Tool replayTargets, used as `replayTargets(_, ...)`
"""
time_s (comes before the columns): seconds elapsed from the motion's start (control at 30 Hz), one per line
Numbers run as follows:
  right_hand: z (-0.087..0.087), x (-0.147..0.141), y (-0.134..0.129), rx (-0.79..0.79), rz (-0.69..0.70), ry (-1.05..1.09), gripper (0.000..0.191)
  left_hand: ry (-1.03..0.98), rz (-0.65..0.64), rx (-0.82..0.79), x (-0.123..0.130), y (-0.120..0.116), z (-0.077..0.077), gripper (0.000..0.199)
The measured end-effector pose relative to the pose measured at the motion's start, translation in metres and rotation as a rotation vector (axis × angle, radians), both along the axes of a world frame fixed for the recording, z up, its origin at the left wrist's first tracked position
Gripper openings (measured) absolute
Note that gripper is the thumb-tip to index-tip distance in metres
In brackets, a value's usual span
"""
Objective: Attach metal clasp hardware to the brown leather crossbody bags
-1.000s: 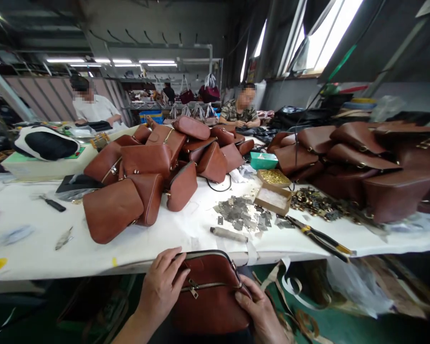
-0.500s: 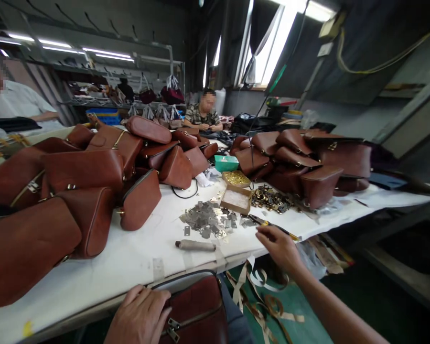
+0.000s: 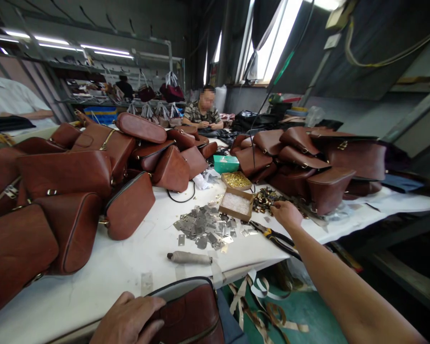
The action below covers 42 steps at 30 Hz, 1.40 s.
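My left hand (image 3: pixel 129 317) grips the edge of a brown leather bag (image 3: pixel 189 310) with a zip, at the table's front edge. My right hand (image 3: pixel 288 215) reaches over the table to a pile of small dark and brass-coloured metal fittings (image 3: pixel 263 199). Its fingertips are drawn together at the pile's near edge; whatever is between them is too small to make out. Pliers (image 3: pixel 272 235) with black and yellow handles lie below that hand. Left of them is a heap of flat metal plates (image 3: pixel 200 227). A wrapped, stick-like tool (image 3: pixel 189 258) lies nearer me.
Brown leather bags (image 3: pixel 64 172) are heaped on the left, and more bags (image 3: pixel 301 157) on the right. An open box of clear pieces (image 3: pixel 236 204), a tray of gold bits (image 3: pixel 236 180) and a green box (image 3: pixel 225 164) stand mid-table. A co-worker (image 3: pixel 204 112) sits opposite.
My right hand has moved forward from beside the pliers to the pile of metal fittings. My left hand stays at the bag. The view has shifted slightly.
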State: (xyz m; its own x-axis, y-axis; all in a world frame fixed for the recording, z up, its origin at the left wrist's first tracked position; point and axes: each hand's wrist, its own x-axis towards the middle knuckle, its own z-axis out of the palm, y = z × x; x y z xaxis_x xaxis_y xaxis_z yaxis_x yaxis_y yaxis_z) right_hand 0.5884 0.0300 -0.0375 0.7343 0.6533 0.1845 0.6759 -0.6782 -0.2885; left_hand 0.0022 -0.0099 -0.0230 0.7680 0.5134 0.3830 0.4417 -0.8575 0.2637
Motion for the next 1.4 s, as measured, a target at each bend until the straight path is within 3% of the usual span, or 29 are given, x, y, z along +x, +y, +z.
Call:
replayTargets(0.23,0.006,-0.004,-0.003,0.165,-0.006,0.101,0.022,0.091,-0.066,-0.057,-0.005,0.009,0.019,0.015)
replayTargets(0.43,0.036,-0.028,-0.017,0.531,0.021,0.379,0.04,0.028,0.036,-0.023,0.005,-0.004,0.006,0.017)
replayTargets(0.5,0.045,-0.052,-0.024,0.64,0.104,0.52,0.046,0.002,0.048,-0.04,0.006,-0.007,0.001,0.018)
replayTargets(0.6,0.056,-0.111,-0.04,0.739,0.249,0.764,0.048,-0.015,0.067,-0.114,0.007,-0.012,0.0,0.022)
replayTargets(0.7,0.063,-0.187,-0.057,0.811,0.381,1.29,0.038,0.001,0.107,-0.184,0.007,-0.018,0.008,0.031)
replayTargets(0.8,0.067,-0.256,-0.07,0.746,0.376,1.654,0.032,0.037,0.143,-0.266,0.006,-0.023,0.018,0.031)
replayTargets(0.97,0.063,-0.329,-0.079,0.587,0.388,1.876,0.034,-0.046,0.212,-0.435,0.004,-0.025,0.026,0.031)
replayTargets(1.2,0.051,-0.377,-0.089,0.413,0.466,1.981,0.031,-0.345,0.323,-0.611,0.007,-0.023,0.02,0.043)
replayTargets(1.4,0.032,-0.394,-0.1,0.276,0.425,2.009,0.03,-0.452,0.215,-0.571,0.008,-0.026,0.015,0.027)
